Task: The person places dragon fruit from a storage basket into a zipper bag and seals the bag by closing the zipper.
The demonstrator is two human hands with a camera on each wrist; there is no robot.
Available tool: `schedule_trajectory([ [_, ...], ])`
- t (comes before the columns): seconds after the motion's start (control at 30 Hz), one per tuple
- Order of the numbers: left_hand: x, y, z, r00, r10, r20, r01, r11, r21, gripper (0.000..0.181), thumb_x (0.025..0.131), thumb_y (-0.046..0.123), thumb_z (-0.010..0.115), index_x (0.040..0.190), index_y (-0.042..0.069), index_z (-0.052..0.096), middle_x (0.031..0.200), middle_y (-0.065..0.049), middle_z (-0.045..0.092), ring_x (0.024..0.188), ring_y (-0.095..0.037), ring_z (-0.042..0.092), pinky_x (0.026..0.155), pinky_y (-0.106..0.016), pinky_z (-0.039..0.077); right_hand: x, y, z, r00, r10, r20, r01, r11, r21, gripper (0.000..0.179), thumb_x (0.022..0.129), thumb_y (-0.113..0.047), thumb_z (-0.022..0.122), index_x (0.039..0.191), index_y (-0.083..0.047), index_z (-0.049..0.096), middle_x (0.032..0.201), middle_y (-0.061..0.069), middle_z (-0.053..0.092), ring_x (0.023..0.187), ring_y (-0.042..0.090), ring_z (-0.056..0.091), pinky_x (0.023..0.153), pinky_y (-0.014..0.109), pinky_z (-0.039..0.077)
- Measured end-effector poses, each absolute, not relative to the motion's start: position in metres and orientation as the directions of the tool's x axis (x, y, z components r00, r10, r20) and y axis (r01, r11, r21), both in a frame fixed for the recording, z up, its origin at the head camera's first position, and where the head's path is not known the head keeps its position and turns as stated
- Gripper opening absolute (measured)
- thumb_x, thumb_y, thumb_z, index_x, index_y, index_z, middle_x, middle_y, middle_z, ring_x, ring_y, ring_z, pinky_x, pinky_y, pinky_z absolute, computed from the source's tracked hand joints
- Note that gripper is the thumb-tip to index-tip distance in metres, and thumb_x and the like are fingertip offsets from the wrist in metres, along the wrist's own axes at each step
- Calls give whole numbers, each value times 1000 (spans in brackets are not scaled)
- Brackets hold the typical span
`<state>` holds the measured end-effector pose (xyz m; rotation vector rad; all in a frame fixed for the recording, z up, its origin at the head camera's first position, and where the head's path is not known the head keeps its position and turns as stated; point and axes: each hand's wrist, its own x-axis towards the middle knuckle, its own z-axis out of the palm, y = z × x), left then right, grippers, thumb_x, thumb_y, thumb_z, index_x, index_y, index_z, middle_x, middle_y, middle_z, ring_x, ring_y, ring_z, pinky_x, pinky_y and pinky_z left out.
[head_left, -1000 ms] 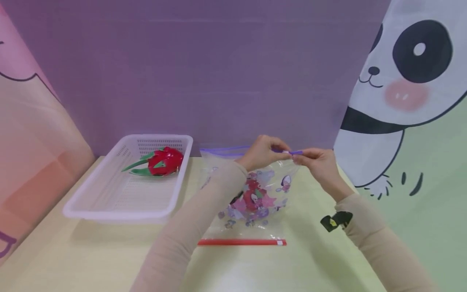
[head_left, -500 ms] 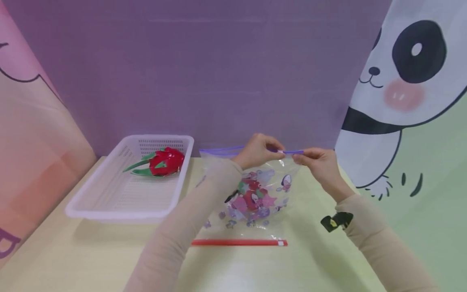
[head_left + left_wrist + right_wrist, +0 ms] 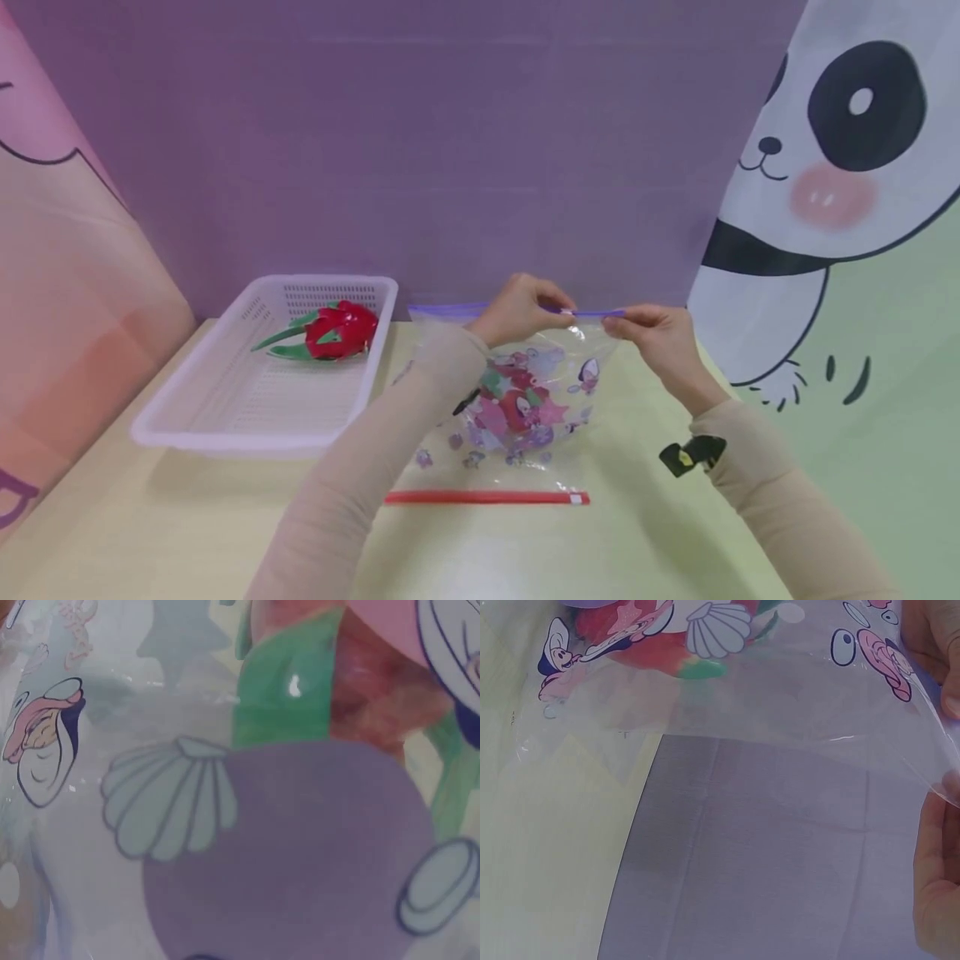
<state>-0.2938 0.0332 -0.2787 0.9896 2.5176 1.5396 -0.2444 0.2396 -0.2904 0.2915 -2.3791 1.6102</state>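
A clear zip bag with purple cartoon prints stands upright on the table, a red and green fruit-like thing inside it. My left hand pinches the white slider on its purple zip, right of the zip's middle. At the zip's right end, my right hand grips the corner between thumb and fingers. In the left wrist view, printed film fills the picture, with red and green showing through. The right wrist view shows the bag's film and fingers at its edge.
Left of the bag stands a white plastic basket holding a shiny red dragon fruit with green leaves. A red zip strip with a white slider lies before the bag on the pale table. A purple backdrop rises behind.
My left hand has slid leftward along the purple zip, the slider with it, widening the gap between my hands. My right hand stays at the corner.
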Motion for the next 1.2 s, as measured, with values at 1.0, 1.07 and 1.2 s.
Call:
schedule_trajectory([
  [1.0, -296, 9, -279, -830, 503, 243, 464, 379, 800, 18, 78, 16, 73, 94, 9, 71, 90, -2, 68, 78, -12, 62, 68, -20, 52, -246, 239, -289, -945, -21, 326, -313, 342, -886, 8, 83, -16, 68, 79, -23, 70, 72, -20, 66, 69, 1, 62, 69, 17, 52],
  [1.07, -295, 7, -279, -833, 498, 241, 459, 379, 804, 17, 78, 15, 72, 94, 9, 71, 89, -2, 68, 77, -12, 63, 68, -20, 53, -245, 239, -290, -946, -25, 323, -313, 333, -890, 10, 83, -15, 67, 79, -24, 70, 72, -20, 66, 69, 1, 62, 69, 16, 52],
  [1.2, -293, 5, -280, -834, 495, 243, 460, 381, 802, 15, 78, 15, 72, 92, 11, 72, 89, -1, 68, 78, -12, 63, 68, -21, 53, -245, 240, -291, -946, -30, 322, -314, 318, -894, 13, 83, -12, 67, 79, -24, 70, 73, -19, 67, 69, 0, 63, 69, 16, 52],
])
